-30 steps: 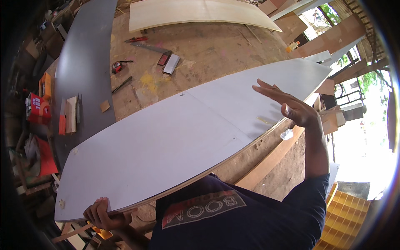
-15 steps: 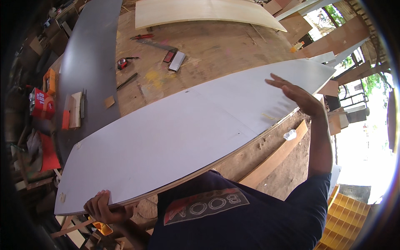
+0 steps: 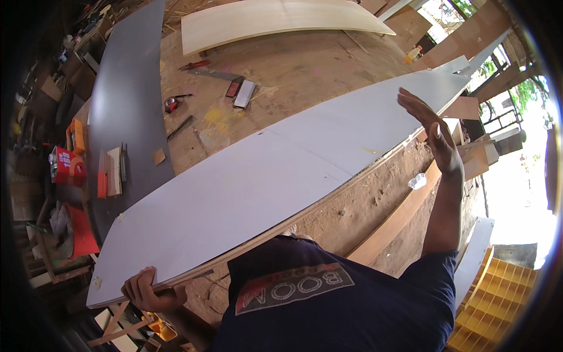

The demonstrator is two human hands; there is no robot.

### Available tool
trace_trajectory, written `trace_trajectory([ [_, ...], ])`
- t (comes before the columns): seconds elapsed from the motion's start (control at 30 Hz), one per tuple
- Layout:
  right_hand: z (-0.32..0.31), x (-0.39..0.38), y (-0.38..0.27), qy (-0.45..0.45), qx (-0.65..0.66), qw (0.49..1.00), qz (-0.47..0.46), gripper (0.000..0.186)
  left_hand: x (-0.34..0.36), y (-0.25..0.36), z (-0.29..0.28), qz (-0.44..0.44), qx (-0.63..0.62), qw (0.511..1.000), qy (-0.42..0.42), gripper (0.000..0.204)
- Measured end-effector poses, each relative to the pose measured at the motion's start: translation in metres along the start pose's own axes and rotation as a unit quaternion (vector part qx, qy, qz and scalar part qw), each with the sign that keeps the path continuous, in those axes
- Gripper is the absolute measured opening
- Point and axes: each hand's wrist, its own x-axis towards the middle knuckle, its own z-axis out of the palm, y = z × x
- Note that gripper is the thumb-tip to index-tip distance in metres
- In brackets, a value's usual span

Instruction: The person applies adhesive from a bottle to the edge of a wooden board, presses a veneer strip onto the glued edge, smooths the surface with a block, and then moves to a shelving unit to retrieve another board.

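A long white laminate-faced panel (image 3: 246, 182) lies slantwise across the worktable before me, its wooden edge toward my body. At its near left end, my left hand (image 3: 148, 290) is closed around the edge, fingers on the white face. My right hand (image 3: 433, 132) is raised by the panel's near edge, farther to the right. Its fingers are stretched out and the palm is turned on its side, holding nothing. From this angle I cannot tell whether it touches the panel.
Beyond the panel, the wooden tabletop (image 3: 281, 76) bears a tape measure (image 3: 170, 105), red-handled pliers (image 3: 198, 64) and a square (image 3: 214, 75). A dark grey sheet (image 3: 126, 76) lies left; a pale board (image 3: 281, 23) lies at the back. A red can (image 3: 67, 165) stands far left; a wooden strip (image 3: 393, 220) lies below.
My right hand has turned from palm-down to more upright, its fingers shifting rightward toward the edge. My left hand keeps its grip on the panel. The whole view has shifted slightly.
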Motion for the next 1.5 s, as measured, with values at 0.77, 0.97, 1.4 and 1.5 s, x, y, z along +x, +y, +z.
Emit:
trace_trajectory([
  [0.77, 0.035, 0.048, 0.001, -0.384, -0.086, 0.919, 0.027, 0.114, 0.001, 0.003, -0.002, -0.007, 0.001, 1.000, -0.012, 0.077],
  [0.97, 0.033, 0.040, -0.008, -0.376, -0.045, 0.925, 0.016, 0.116, -0.001, 0.001, 0.000, -0.008, -0.003, 1.000, -0.005, 0.075],
  [1.4, 0.004, 0.027, 0.000, -0.318, 0.092, 0.943, 0.040, 0.136, 0.000, 0.002, 0.000, -0.003, 0.000, 1.000, -0.006, 0.077],
  [1.5, -0.002, 0.021, -0.015, -0.263, 0.100, 0.958, 0.049, 0.141, 0.003, 0.003, 0.001, 0.002, -0.004, 1.000, -0.006, 0.078],
])
